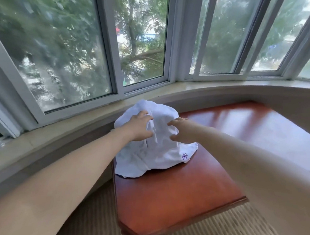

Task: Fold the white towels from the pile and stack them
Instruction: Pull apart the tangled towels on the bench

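A heap of white towels [159, 154] lies crumpled at the far left corner of a red-brown wooden table [175, 193]. A small purple flower mark shows on one towel's lower right corner. My left hand [142, 127] reaches onto the heap's left upper side, its fingers curled into a fold of cloth. On the heap's right side, my right hand [183, 131] has its fingers and thumb spread against the cloth, and whether it grips is unclear.
The table stands against a curved beige window ledge [222, 91] below a bay of sliding windows [141, 44]. The table's polished top [244, 129] stretches to the right of the heap. Striped carpet [92, 224] lies below its near edge.
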A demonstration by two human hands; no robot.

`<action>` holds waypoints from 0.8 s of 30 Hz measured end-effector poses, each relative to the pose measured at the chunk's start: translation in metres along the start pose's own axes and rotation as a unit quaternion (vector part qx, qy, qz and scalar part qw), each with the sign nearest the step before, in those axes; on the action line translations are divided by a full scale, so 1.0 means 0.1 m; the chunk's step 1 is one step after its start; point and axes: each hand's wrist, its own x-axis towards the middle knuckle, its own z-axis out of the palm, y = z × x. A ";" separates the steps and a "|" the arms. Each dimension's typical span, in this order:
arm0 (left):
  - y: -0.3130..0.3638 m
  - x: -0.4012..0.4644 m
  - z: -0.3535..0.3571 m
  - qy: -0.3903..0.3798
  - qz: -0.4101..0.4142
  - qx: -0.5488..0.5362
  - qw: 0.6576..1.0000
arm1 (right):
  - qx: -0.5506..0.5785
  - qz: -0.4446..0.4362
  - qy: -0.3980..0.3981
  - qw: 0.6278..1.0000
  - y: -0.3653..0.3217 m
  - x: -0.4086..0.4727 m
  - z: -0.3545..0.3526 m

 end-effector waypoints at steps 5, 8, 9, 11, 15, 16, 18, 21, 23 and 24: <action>-0.05 0.67 0.30 -0.017 -0.032 -0.018 0.999 | -0.010 -0.015 -0.035 0.999 0.38 0.64 0.06; -0.16 1.13 0.48 -0.029 -0.064 -0.025 0.997 | -0.022 -0.033 -0.052 0.998 0.59 1.13 0.10; -0.22 1.28 0.53 -0.032 -0.077 -0.028 0.996 | -0.027 -0.039 -0.061 0.997 0.64 1.31 0.12; -0.35 1.58 0.59 -0.036 -0.099 -0.027 0.994 | -0.040 -0.053 -0.077 0.995 0.73 1.69 0.16; -0.59 2.11 0.68 -0.050 -0.144 -0.026 0.988 | -0.042 -0.074 -0.090 0.992 0.83 2.44 0.23; -0.65 2.23 0.69 -0.060 -0.154 -0.032 0.986 | -0.040 -0.078 -0.089 0.992 0.84 2.62 0.25; -0.74 2.44 0.70 -0.090 -0.177 -0.049 0.979 | -0.033 -0.075 -0.094 0.992 0.87 2.96 0.32; -0.84 2.69 0.74 -0.144 -0.200 -0.059 0.967 | -0.019 -0.045 -0.145 0.988 0.95 3.34 0.45; -0.89 2.82 0.77 -0.166 -0.201 -0.050 0.964 | -0.009 -0.031 -0.190 0.981 1.00 3.52 0.54; -0.90 2.86 0.79 -0.174 -0.201 -0.047 0.963 | -0.007 -0.028 -0.208 0.978 1.02 3.58 0.58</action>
